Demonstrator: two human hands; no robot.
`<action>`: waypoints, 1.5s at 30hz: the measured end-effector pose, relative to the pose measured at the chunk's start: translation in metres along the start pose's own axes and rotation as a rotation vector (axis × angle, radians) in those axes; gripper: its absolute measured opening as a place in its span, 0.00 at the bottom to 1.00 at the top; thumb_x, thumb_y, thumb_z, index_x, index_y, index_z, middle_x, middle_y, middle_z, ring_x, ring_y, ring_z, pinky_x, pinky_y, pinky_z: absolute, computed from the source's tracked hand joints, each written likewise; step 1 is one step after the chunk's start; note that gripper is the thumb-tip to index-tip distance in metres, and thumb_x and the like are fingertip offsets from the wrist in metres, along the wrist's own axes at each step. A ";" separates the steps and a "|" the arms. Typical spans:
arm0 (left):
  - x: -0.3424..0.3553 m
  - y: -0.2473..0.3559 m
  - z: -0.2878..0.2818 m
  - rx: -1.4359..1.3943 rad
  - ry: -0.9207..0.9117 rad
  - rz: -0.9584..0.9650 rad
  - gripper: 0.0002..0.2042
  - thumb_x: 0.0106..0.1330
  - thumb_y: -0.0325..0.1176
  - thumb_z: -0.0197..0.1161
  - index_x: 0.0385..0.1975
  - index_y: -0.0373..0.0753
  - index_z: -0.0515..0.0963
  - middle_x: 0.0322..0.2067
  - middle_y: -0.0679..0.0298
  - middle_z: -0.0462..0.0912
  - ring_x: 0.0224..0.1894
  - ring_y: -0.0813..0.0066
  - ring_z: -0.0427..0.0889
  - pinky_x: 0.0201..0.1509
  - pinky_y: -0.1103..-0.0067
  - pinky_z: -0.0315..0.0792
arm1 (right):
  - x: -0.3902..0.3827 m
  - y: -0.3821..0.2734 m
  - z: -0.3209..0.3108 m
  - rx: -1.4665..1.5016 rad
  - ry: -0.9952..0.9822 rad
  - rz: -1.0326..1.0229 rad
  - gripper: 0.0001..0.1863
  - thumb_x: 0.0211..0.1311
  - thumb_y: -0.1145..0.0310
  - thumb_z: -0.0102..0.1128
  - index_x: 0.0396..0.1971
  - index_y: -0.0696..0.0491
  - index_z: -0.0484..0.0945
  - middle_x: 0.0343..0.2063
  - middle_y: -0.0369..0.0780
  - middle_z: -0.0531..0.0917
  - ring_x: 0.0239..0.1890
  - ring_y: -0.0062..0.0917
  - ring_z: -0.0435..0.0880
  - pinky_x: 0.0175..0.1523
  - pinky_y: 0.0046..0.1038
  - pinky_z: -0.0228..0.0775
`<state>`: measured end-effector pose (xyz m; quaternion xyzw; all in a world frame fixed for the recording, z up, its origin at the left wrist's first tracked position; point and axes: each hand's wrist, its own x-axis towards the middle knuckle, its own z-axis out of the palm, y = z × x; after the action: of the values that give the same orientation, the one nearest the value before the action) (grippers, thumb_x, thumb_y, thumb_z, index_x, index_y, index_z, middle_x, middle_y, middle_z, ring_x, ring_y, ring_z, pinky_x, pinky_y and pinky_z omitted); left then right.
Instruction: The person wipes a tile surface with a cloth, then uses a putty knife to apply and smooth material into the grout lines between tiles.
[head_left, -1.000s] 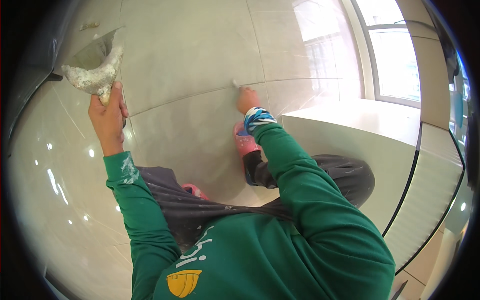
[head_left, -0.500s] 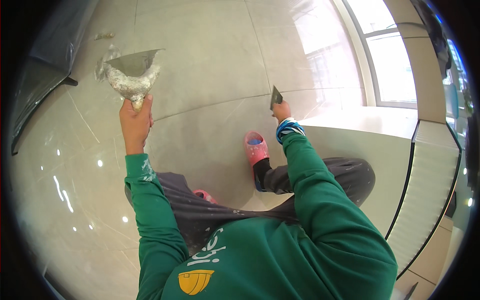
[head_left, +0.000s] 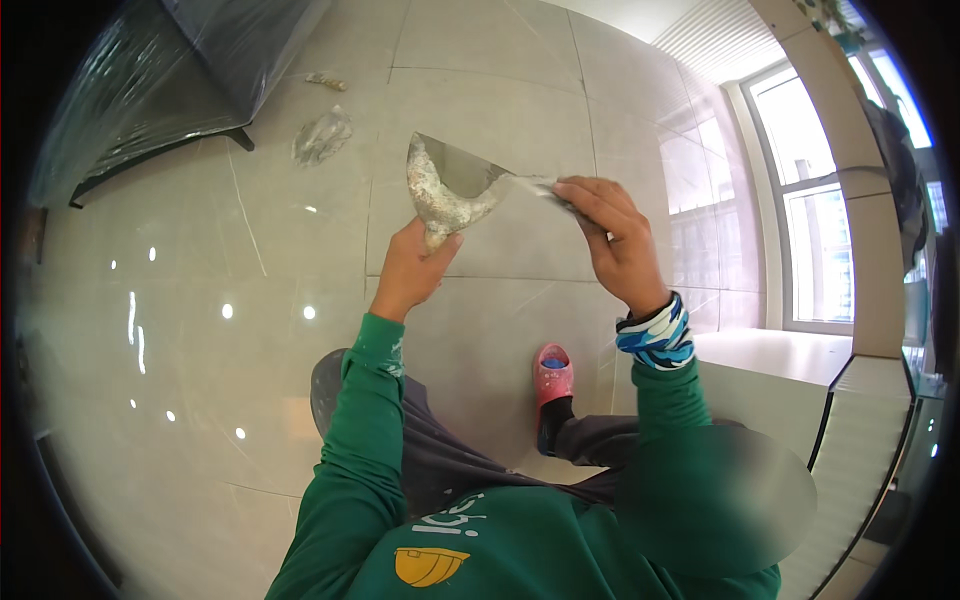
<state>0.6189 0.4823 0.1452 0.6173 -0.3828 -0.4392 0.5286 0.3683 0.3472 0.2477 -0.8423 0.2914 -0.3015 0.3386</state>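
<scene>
My left hand (head_left: 412, 268) grips the short handle of a wide putty knife (head_left: 452, 205). Its broad metal blade points away from me, and whitish, crusted filler coats the curved part near the handle. In my right hand (head_left: 625, 240) is a second, smaller scraper (head_left: 553, 190), held with the fingers stretched along it. The scraper's blade meets or nearly meets the right corner of the wide blade, with a pale smear of filler there. Motion blurs the scraper a little, and my right fingers partly cover it. A blue, white and black band (head_left: 657, 335) circles my right wrist.
Glossy grey floor tiles (head_left: 480, 320) lie below. At the far left stands furniture wrapped in clear plastic (head_left: 215, 80), beside a crumpled clear bag (head_left: 322, 135) and a small stick-like piece (head_left: 326, 82). A white ledge (head_left: 770, 355) and a window (head_left: 820, 245) are at right. My foot wears a pink clog (head_left: 552, 375).
Both hands have come together: the left moved right with the wide putty knife, and the right raised the scraper to its blade's corner. The whole view has shifted too.
</scene>
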 end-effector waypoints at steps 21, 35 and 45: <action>0.012 -0.009 0.009 0.139 0.031 0.125 0.16 0.68 0.34 0.66 0.52 0.33 0.78 0.36 0.54 0.85 0.34 0.64 0.82 0.41 0.73 0.75 | 0.007 -0.034 0.004 -0.729 -0.375 -0.342 0.26 0.54 0.80 0.59 0.55 0.50 0.81 0.56 0.36 0.81 0.61 0.34 0.75 0.61 0.34 0.67; 0.028 -0.011 0.009 0.166 0.125 0.056 0.12 0.70 0.33 0.66 0.47 0.33 0.78 0.25 0.63 0.81 0.20 0.77 0.76 0.25 0.75 0.72 | -0.051 0.092 -0.005 -0.330 -0.280 0.110 0.20 0.59 0.80 0.54 0.50 0.54 0.84 0.48 0.45 0.86 0.52 0.44 0.82 0.58 0.39 0.73; 0.032 -0.017 0.016 0.054 0.130 -0.027 0.11 0.71 0.32 0.65 0.47 0.35 0.76 0.19 0.71 0.73 0.15 0.85 0.68 0.18 0.81 0.64 | -0.250 0.282 0.032 -0.566 0.140 1.017 0.19 0.59 0.69 0.55 0.49 0.53 0.84 0.40 0.57 0.86 0.47 0.56 0.84 0.56 0.50 0.75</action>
<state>0.6141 0.4497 0.1233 0.6637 -0.3510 -0.3946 0.5297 0.1480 0.3642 -0.0587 -0.6326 0.7498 -0.0666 0.1823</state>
